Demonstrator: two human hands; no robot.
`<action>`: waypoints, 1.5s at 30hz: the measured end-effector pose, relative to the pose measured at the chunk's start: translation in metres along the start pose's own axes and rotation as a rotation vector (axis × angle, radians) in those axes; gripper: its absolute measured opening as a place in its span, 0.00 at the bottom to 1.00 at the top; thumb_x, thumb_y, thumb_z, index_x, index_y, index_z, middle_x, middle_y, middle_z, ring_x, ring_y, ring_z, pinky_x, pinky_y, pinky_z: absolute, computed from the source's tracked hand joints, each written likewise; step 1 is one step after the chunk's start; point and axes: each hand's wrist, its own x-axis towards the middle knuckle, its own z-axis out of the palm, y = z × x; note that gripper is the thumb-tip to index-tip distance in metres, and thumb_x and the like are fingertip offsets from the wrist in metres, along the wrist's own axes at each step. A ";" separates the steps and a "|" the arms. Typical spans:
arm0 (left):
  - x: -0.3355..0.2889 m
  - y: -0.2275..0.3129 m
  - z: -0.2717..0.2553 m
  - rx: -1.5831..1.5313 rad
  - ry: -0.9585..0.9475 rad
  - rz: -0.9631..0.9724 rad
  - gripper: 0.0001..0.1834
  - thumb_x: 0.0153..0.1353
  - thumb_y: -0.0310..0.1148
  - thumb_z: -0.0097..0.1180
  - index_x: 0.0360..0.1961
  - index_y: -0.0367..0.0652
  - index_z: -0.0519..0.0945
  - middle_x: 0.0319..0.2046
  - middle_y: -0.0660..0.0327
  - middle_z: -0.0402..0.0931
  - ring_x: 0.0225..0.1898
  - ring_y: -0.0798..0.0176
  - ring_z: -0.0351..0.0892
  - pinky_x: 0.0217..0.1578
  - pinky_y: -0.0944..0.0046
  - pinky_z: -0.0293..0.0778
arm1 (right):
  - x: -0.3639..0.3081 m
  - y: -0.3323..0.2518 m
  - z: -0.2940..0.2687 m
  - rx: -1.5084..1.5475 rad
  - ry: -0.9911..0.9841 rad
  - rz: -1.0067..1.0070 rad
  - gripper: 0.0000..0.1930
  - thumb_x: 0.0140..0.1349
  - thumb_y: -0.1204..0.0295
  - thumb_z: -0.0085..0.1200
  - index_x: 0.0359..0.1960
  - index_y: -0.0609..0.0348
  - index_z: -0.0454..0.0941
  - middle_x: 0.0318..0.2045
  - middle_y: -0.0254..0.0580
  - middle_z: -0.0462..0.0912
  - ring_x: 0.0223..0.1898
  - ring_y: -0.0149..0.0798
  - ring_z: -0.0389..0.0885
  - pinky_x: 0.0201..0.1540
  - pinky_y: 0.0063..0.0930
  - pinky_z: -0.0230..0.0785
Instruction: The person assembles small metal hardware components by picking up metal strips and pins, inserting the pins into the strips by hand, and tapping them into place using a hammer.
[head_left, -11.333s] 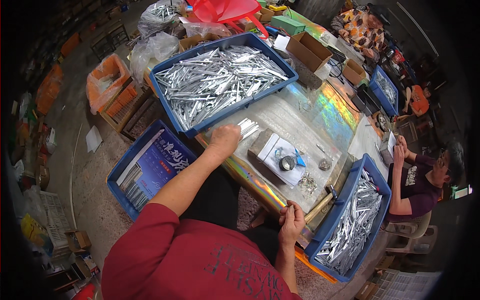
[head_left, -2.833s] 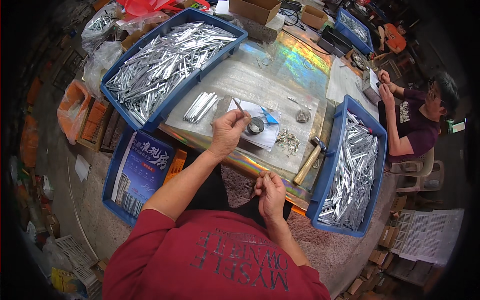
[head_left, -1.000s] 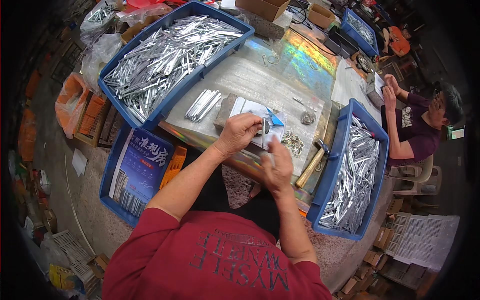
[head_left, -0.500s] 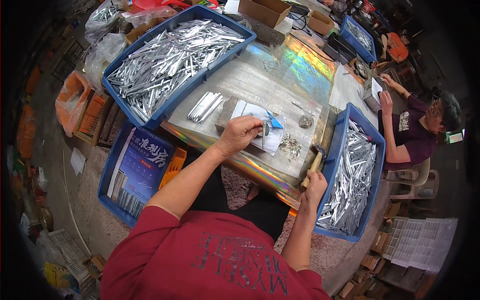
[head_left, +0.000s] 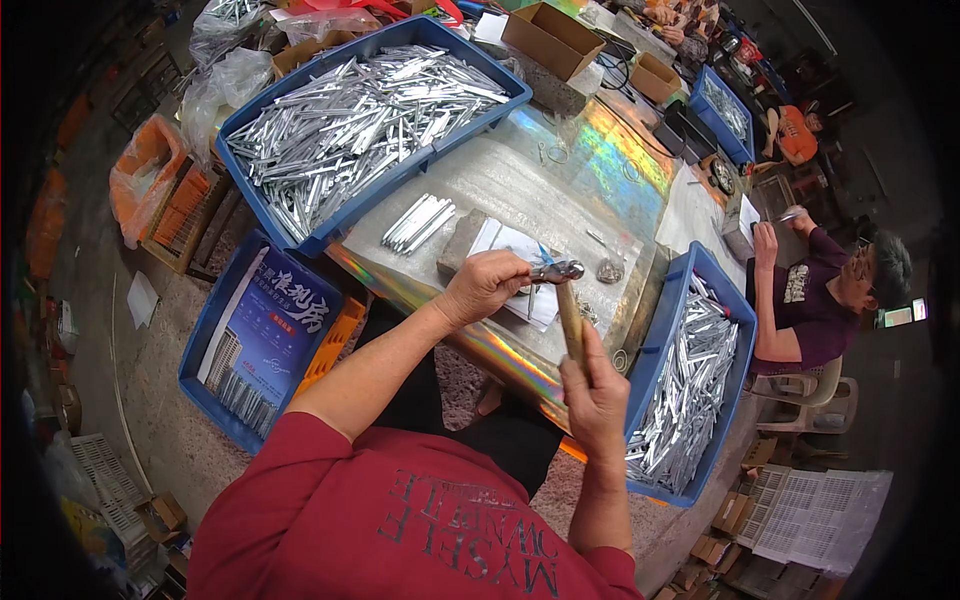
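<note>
I see the hammer (head_left: pixel 572 325) held up over the near table edge, its wooden handle clenched in the right hand (head_left: pixel 597 397); just beside its head, the left hand (head_left: pixel 487 287) pinches a thin metal strip (head_left: pixel 530 303), mostly hidden; below sit white papers (head_left: pixel 495 240) on a grey block (head_left: pixel 459 246); leftward lie bundled silver strips (head_left: pixel 417 224); beyond them stands a heaped blue bin (head_left: pixel 425 165).

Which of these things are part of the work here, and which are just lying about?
Apparently part of the work:
hammer, in the right hand
row of silver strips
grey block
large blue tub

Apparently just lying about:
loose white sheet, far left
open cardboard box
orange bin
</note>
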 end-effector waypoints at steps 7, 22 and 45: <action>0.003 0.003 0.000 -0.014 0.027 0.007 0.04 0.43 0.22 0.54 0.24 0.37 0.73 0.20 0.58 0.71 0.23 0.58 0.71 0.25 0.66 0.67 | -0.003 -0.056 -0.027 0.252 0.300 -0.028 0.20 0.51 0.82 0.46 0.47 0.72 0.63 0.32 0.52 0.76 0.30 0.40 0.76 0.33 0.24 0.66; 0.003 0.005 0.002 -0.019 0.038 0.072 0.05 0.43 0.22 0.54 0.25 0.37 0.73 0.21 0.58 0.70 0.24 0.56 0.71 0.25 0.64 0.67 | 0.009 -0.050 -0.029 -0.254 0.291 -0.339 0.21 0.48 0.83 0.45 0.48 0.68 0.64 0.30 0.53 0.75 0.28 0.43 0.76 0.32 0.28 0.67; 0.012 0.018 -0.008 0.014 0.047 -0.041 0.04 0.47 0.23 0.53 0.26 0.35 0.73 0.21 0.56 0.72 0.23 0.62 0.72 0.24 0.70 0.67 | -0.019 0.109 0.008 0.991 0.572 0.558 0.18 0.58 0.73 0.37 0.52 0.55 0.59 0.17 0.35 0.66 0.11 0.25 0.62 0.10 0.16 0.55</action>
